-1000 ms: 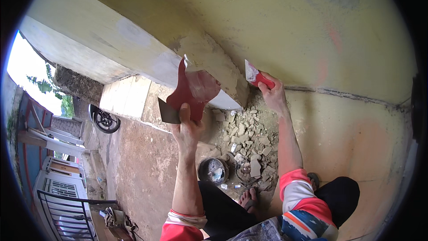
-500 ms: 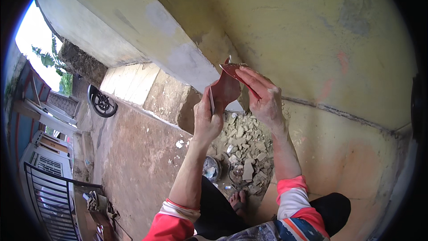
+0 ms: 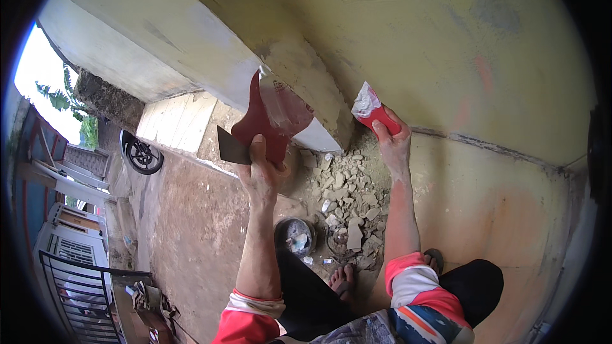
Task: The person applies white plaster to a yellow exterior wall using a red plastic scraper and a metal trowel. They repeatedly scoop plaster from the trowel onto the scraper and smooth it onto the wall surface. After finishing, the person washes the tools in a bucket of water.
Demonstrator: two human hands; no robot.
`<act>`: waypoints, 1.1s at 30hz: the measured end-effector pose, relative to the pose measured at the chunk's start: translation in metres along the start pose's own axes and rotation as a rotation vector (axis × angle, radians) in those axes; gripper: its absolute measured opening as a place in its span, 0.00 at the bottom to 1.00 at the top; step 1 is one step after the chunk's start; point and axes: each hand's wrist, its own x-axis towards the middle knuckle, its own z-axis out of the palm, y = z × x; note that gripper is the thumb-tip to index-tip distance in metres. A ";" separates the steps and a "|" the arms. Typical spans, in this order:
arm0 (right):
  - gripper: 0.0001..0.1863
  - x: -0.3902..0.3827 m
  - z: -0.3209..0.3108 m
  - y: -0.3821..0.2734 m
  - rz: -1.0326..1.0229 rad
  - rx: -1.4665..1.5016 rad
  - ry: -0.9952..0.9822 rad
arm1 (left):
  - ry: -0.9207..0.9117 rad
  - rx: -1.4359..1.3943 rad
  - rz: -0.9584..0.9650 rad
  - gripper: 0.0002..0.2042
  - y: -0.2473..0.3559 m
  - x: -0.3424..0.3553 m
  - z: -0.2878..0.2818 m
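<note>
Red putty knife (image 3: 384, 118) first: where was it held, and how far had things gotten?

Clamped in the fingers of the right hand (image 3: 396, 143), tbh, with white paste (image 3: 366, 102) loaded on the blade beyond the fingertips. So pickup looked done, though smears were left on the red sheet (image 3: 252, 118), gripped under the left hand's (image 3: 260, 175) thumb. Whether any wall (image 3: 440, 57) had been coated couldn't be told.

Anything changed?

Yep, half a second earlier the knife was held up to the sheet; now they'd been pulled apart.

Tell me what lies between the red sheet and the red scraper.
Only open air separates the red sheet from the red scraper; the head view shows the rough pillar behind that gap.
</note>
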 end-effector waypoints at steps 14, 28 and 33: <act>0.23 0.083 0.132 -0.037 -0.480 -0.687 0.016 | 0.014 -0.125 0.036 0.11 0.019 -0.013 -0.033; 0.25 0.110 0.110 -0.061 -0.241 -0.538 -0.446 | 0.003 -0.078 0.049 0.09 0.019 -0.012 -0.049; 0.21 0.093 0.110 -0.078 -0.252 -0.574 -0.252 | 0.034 -0.033 0.107 0.10 0.008 -0.001 -0.032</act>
